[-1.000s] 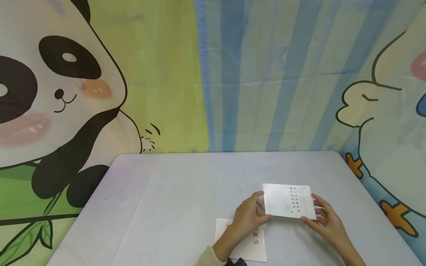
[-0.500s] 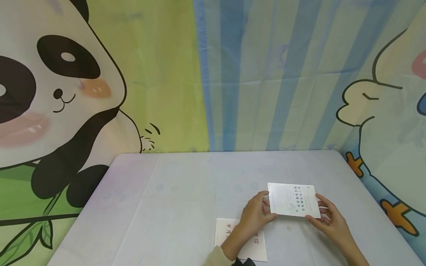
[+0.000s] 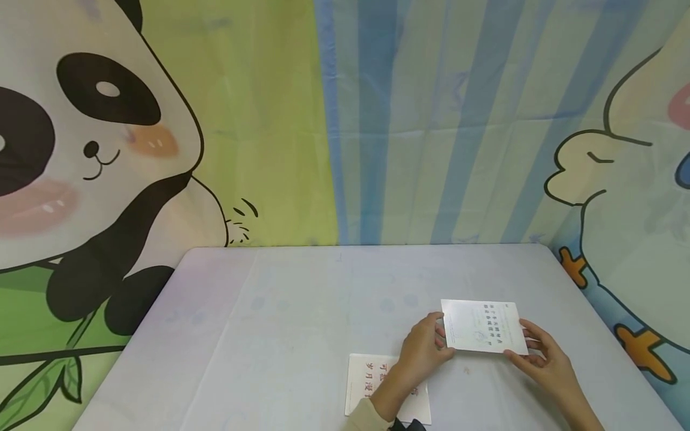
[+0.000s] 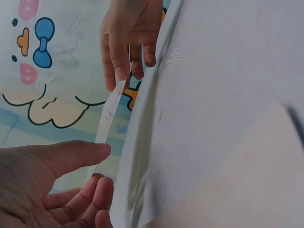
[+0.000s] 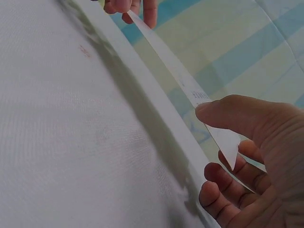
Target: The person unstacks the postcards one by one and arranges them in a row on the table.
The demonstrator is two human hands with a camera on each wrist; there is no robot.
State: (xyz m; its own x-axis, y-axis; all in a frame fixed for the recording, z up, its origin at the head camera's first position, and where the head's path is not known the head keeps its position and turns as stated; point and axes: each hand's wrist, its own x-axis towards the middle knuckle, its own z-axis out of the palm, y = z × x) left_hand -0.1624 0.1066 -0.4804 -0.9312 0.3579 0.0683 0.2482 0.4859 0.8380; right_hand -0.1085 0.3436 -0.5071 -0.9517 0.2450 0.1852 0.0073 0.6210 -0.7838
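Observation:
A white card [image 3: 480,326] with several columns of dark printed characters is held up above the table, tilted toward the head camera. My left hand [image 3: 423,347] pinches its left edge between thumb and fingers. On the opposite edge, my right hand [image 3: 547,359] pinches the lower right corner, thumb on the printed face. Both wrist views show the card [image 4: 109,111] nearly edge-on between the two hands. A second white card [image 3: 363,377] with red characters lies on the table beneath my left forearm, which hides part of it.
The white table [image 3: 259,335] reaches back to a curtain [image 3: 409,149] with blue stripes. A cartoon panda [image 3: 108,143] is printed on the cloth at the left, and a pale cartoon figure [image 3: 636,239] at the right.
Both hands have shifted slightly to the right together with the held card. More of the red characters on the lying card now show. The hold on the card looks the same.

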